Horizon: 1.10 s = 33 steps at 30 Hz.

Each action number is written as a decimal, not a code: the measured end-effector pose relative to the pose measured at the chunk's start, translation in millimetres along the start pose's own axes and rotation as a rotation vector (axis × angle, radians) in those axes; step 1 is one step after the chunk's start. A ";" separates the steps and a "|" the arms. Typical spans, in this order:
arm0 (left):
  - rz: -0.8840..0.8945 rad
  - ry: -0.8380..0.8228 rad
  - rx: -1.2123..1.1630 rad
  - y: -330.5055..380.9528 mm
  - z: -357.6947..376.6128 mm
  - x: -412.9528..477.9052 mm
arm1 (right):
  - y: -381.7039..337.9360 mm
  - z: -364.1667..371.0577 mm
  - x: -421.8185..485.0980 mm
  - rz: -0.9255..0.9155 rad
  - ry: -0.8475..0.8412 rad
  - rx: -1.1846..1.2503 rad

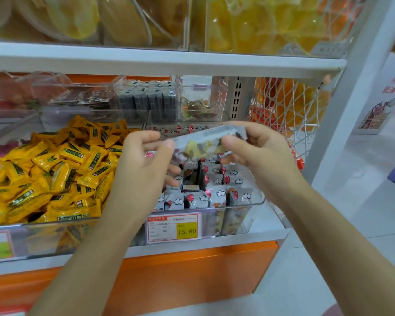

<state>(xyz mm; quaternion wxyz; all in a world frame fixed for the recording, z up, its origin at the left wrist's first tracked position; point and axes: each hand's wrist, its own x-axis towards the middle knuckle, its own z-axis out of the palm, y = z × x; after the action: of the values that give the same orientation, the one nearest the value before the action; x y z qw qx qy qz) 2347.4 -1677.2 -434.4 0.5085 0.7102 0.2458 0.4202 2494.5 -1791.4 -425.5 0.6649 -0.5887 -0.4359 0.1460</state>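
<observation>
left grip [144,165] + right grip [260,151] each pinch an end of the snack packet [205,137] | above the clear bin [237,205] | imo slot it in upright, gently

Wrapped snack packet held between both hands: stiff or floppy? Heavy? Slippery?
Probably fairly stiff: the snack packet spans straight between the left hand and the right hand without sagging. Likely light, since pinches at its two ends carry it. Its shiny film wrapper may be slippery and could crinkle under pressure.

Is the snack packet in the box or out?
Out: the left hand and right hand hold the packet above the clear box.
</observation>
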 end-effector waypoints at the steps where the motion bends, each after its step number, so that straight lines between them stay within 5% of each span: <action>1: 0.062 -0.004 0.121 -3.0 0.2 0.6 | 1.0 -3.2 1.7 0.010 0.040 0.022; 6: 0.387 -0.269 0.758 -11.1 1.0 -3.2 | 4.0 -12.4 7.1 0.031 0.198 0.078; 15: 0.337 -0.381 1.159 -20.6 8.5 -2.0 | 1.0 -11.0 6.1 0.012 0.181 -0.043; 28: 0.292 -0.390 1.025 -20.6 5.1 2.5 | 8.1 18.7 -1.8 -0.090 -0.125 -0.608; 33: 0.367 -0.228 0.853 -14.7 -8.2 3.2 | 17.7 27.1 -4.8 -0.185 -0.283 -0.942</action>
<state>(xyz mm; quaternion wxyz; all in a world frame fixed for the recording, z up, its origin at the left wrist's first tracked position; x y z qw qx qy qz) 2343.3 -1665.1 -445.9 0.1125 0.9288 0.2094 0.2842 2477.0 -1772.3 -445.6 0.2716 -0.7583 -0.5907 -0.0477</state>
